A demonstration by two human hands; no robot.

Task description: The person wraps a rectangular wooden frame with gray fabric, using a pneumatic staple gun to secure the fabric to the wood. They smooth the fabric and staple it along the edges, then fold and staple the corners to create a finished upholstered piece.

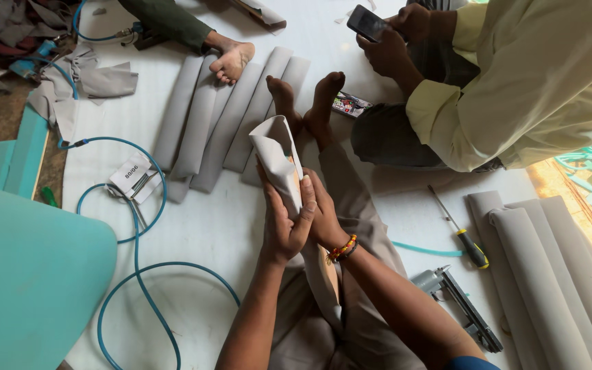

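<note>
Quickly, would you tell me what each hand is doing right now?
Left hand: closed around the grey fabric-covered piece.
Right hand: closed on the same piece, mostly hidden behind the left.

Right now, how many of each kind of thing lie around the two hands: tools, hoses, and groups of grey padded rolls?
Grey padded piece held in both hands, left hand and right hand: 1
Groups of grey padded rolls on the floor: 2
Screwdrivers: 1
Staple guns: 1
Blue hoses: 1
Total: 6
</note>
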